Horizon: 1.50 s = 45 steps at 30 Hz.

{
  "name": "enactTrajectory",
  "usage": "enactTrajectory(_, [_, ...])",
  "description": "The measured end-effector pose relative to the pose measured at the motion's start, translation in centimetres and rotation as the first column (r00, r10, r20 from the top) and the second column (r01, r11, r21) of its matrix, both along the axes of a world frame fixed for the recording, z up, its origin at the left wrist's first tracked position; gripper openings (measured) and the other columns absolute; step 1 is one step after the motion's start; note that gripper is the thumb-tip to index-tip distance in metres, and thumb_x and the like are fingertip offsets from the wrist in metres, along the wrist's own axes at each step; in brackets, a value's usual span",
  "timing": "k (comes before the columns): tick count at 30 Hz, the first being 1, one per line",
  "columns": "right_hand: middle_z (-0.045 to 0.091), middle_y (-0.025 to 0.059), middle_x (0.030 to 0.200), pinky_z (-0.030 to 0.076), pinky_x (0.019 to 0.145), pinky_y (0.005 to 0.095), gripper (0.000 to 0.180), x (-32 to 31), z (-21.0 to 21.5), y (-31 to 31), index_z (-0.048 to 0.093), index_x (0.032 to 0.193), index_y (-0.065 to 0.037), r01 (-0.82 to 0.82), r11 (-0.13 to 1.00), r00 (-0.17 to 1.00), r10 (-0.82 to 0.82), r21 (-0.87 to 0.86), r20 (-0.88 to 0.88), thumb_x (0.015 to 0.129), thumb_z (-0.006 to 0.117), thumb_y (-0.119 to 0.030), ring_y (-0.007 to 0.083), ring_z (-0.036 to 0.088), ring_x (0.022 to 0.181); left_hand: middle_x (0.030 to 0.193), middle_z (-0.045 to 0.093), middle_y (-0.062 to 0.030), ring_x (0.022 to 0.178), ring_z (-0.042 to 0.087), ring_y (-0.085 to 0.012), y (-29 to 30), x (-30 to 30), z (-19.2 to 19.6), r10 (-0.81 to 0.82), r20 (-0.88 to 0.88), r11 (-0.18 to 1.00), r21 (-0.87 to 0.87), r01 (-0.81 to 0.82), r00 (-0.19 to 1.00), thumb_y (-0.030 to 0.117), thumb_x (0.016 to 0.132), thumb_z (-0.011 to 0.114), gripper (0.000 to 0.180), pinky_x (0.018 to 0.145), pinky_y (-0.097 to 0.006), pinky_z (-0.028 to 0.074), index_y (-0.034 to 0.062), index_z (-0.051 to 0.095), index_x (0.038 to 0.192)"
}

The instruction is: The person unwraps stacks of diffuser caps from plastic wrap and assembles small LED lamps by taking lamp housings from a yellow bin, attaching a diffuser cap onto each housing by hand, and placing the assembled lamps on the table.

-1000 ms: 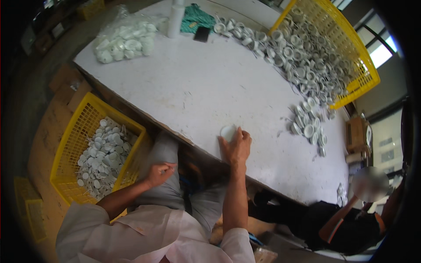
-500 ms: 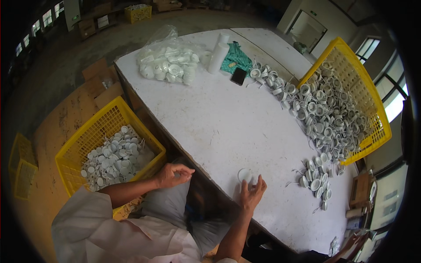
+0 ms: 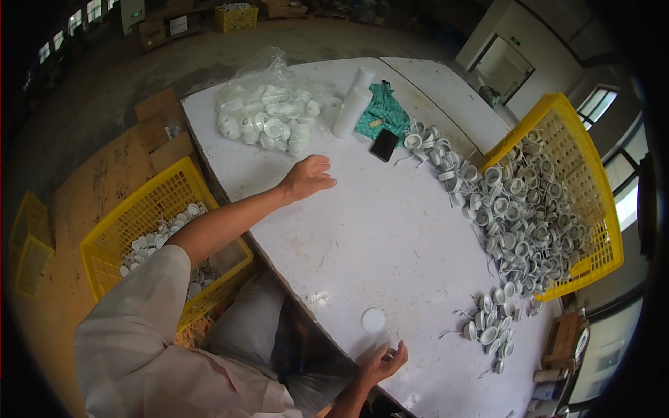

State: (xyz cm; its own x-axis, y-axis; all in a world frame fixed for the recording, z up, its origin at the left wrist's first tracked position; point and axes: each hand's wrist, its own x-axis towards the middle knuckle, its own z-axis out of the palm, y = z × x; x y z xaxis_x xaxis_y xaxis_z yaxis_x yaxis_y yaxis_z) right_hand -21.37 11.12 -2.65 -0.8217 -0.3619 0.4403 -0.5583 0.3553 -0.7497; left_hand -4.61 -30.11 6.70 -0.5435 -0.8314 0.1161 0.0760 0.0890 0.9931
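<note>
Head view: the white disc [image 3: 373, 320] lies flat on the pale, speckled tabletop [image 3: 348, 244]; being round, it shows no long axis. My right grip [image 3: 390, 354] is the nearer, just on the disc's near side, thumb and fingers apart, with no contact visible. My left grip [image 3: 327, 173] is well beyond the disc, near a clear bag of white parts [image 3: 268, 125], digits half-curled and apart, nothing seen within. Right of the disc: a cluster of ringed parts [image 3: 491, 327] and a tilted yellow crate [image 3: 610, 188]. Left of it, past the tabletop edge: a yellow basket [image 3: 136, 203]. Far beyond the disc: dim floor [image 3: 334, 42].
</note>
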Motion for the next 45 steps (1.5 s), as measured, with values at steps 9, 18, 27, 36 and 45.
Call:
enactTrajectory(9, [0.043,0.0154,0.125,0.045,0.081,0.0343,0.054,-0.5,-1.0,1.8,0.036,0.132,-0.001,0.086,0.987,0.993,-0.097,0.139,0.070,0.085,0.060,-0.013,0.0234,0.051,0.097,0.115,0.059,-0.0194,0.106,0.058,-0.0249,-18.2,-6.0,2.9,0.385,0.086,0.913,-0.184,-0.365,0.919,0.024,0.074,0.073,0.058,0.086,-0.032,0.048,-0.0045,0.052,0.120])
enactTrajectory(18, [0.042,0.0254,0.126,0.043,0.094,0.0408,0.066,-0.1,2.9,-1.8,0.026,0.134,0.010,0.209,0.932,0.846,-0.324,0.296,0.423,0.091,0.056,-0.030,0.0333,0.049,0.111,0.125,0.053,-0.0200,0.116,0.053,-0.0287,-37.4,-13.0,6.4,0.416,0.384,0.897,-0.321,-0.304,0.824,0.027,0.065,0.079,0.077,0.097,-0.033,0.042,-0.0023,0.045,0.129])
enactTrajectory(27, [0.047,0.0119,0.080,0.037,0.064,0.0361,0.035,-4.6,12.9,-9.6,0.041,0.075,0.000,-0.165,0.885,0.405,-0.342,0.436,0.848,0.094,0.052,-0.027,0.0198,0.040,0.081,0.127,0.051,-0.0217,0.118,0.051,-0.0303,-43.3,-17.3,0.6,0.280,0.507,0.940,-0.319,-0.124,0.815,0.031,0.050,0.087,0.101,0.101,-0.036,0.039,-0.0009,0.038,0.133])
enactTrajectory(36, [0.056,0.0240,0.099,0.039,0.080,0.0493,0.029,-1.5,2.6,-3.5,0.056,0.103,0.003,0.177,0.743,0.949,-0.303,0.645,0.089,0.090,0.055,-0.022,0.0367,0.049,0.090,0.116,0.059,-0.0207,0.107,0.058,-0.0306,-44.8,-17.6,-1.5,0.362,0.440,0.891,-0.421,-0.168,0.822,0.032,0.054,0.083,0.081,0.093,-0.035,0.046,-0.0030,0.051,0.120])
enactTrajectory(45, [0.055,0.0243,0.100,0.040,0.081,0.0463,0.034,-5.0,5.0,-2.4,0.056,0.108,0.003,-0.215,0.767,0.942,0.000,0.605,0.334,0.088,0.057,-0.024,0.0354,0.048,0.093,0.107,0.064,-0.0180,0.099,0.062,-0.0288,-44.0,-17.0,7.8,0.436,0.196,0.778,-0.572,-0.259,0.878,0.034,0.061,0.079,0.065,0.089,-0.036,0.049,-0.0001,0.058,0.113])
